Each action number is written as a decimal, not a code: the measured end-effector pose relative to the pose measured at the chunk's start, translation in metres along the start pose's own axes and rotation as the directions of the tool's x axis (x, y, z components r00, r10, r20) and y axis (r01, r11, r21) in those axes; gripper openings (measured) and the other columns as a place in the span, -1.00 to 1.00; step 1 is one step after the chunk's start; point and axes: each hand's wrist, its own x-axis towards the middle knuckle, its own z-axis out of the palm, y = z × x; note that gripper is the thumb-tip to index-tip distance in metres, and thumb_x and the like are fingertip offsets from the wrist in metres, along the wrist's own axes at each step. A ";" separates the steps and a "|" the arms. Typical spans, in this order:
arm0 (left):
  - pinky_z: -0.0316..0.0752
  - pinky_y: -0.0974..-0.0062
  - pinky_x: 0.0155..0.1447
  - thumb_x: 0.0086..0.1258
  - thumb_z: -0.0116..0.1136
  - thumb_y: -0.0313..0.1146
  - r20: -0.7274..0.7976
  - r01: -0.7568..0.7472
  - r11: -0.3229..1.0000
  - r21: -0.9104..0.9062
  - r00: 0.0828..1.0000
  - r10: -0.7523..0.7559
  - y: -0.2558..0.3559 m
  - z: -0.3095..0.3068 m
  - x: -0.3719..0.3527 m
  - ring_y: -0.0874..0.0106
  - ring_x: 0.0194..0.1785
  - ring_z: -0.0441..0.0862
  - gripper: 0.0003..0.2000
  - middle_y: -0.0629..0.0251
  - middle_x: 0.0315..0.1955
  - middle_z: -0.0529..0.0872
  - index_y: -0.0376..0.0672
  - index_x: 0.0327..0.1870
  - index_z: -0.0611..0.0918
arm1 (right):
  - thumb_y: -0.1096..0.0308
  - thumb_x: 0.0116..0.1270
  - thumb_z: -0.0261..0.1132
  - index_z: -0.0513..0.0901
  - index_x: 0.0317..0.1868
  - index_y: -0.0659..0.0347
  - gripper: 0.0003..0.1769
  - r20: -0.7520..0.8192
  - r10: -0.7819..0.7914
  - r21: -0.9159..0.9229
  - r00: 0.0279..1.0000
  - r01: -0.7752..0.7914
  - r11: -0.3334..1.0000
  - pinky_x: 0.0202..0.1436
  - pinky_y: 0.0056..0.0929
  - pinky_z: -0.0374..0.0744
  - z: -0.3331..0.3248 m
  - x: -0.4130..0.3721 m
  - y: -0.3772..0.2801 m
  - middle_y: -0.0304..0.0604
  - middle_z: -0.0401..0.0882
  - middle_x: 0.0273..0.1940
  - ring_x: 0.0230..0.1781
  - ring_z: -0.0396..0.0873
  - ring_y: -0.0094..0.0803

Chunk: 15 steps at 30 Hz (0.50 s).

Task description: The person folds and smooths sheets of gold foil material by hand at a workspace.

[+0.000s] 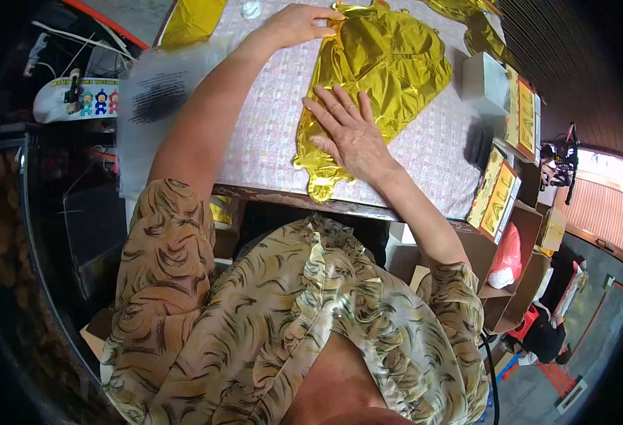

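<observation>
A flat, crinkled gold foil balloon [386, 67] lies across the cloth-covered table, its narrow tab hanging at the near edge. At its far left edge, my left hand [299, 25] pinches the foil between thumb and fingers. My right hand [357, 142] rests flat on the lower part of the balloon with fingers stretched out, pressing it but not gripping. Small foil tabs stick out along the balloon's outline.
Clear plastic bags [159, 99] lie on the table's left side. More gold foil [192, 21] is at the far left corner. A white box [486, 83] stands at right, beside cartons marked FALL [499, 202]. A skateboard [77, 99] is off to the left.
</observation>
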 end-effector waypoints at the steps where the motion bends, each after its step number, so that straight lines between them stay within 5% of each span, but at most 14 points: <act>1: 0.62 0.34 0.03 0.43 0.32 0.00 -0.001 0.006 1.000 -0.001 1.000 -0.006 0.001 -0.001 0.000 0.28 -0.12 0.77 -0.55 0.16 -0.12 0.84 0.29 0.34 0.69 | -0.18 0.60 0.05 0.17 0.69 -0.11 -0.23 0.003 -0.005 0.003 1.000 0.005 1.000 0.70 0.24 -0.06 0.000 0.000 0.000 -0.15 0.11 0.68 0.69 0.07 -0.03; 6: 0.60 0.28 0.24 0.53 0.23 -0.17 -0.097 -0.139 0.986 -0.092 0.987 0.130 0.005 -0.006 0.001 0.14 0.16 0.76 -0.69 0.09 0.05 0.82 -0.02 0.19 0.76 | -0.16 0.61 0.04 0.15 0.69 -0.11 -0.24 0.001 0.002 -0.001 1.000 -0.002 1.000 0.70 0.22 -0.04 0.001 -0.001 -0.003 -0.16 0.07 0.69 0.70 0.04 -0.04; 10: 0.60 0.28 0.26 0.55 0.21 -0.16 -0.099 -0.079 0.992 -0.099 0.993 0.069 0.007 -0.005 0.000 0.13 0.18 0.75 -0.71 0.10 0.07 0.81 -0.04 0.14 0.78 | -0.17 0.61 0.04 0.15 0.69 -0.11 -0.23 0.010 0.008 -0.008 1.000 -0.008 1.000 0.70 0.22 -0.05 0.002 -0.001 -0.003 -0.15 0.06 0.69 0.70 0.03 -0.05; 12: 0.60 0.29 0.25 0.54 0.22 -0.16 -0.232 -0.290 0.957 -0.011 0.932 0.279 0.002 -0.002 -0.004 0.14 0.17 0.76 -0.69 0.11 0.05 0.82 -0.06 0.15 0.78 | -0.17 0.61 0.04 0.15 0.69 -0.11 -0.23 0.011 0.009 -0.008 1.000 -0.009 1.000 0.70 0.22 -0.06 0.003 -0.001 -0.003 -0.15 0.06 0.69 0.70 0.03 -0.05; 15: 0.62 0.30 0.20 0.48 0.29 -0.16 -0.115 -0.128 0.984 -0.123 0.987 0.114 0.011 -0.010 -0.002 0.18 0.12 0.78 -0.67 0.11 0.03 0.83 -0.08 0.16 0.77 | -0.17 0.61 0.04 0.15 0.69 -0.11 -0.23 0.010 0.010 -0.007 1.000 -0.010 1.000 0.70 0.22 -0.06 0.002 -0.001 -0.004 -0.15 0.07 0.69 0.70 0.02 -0.05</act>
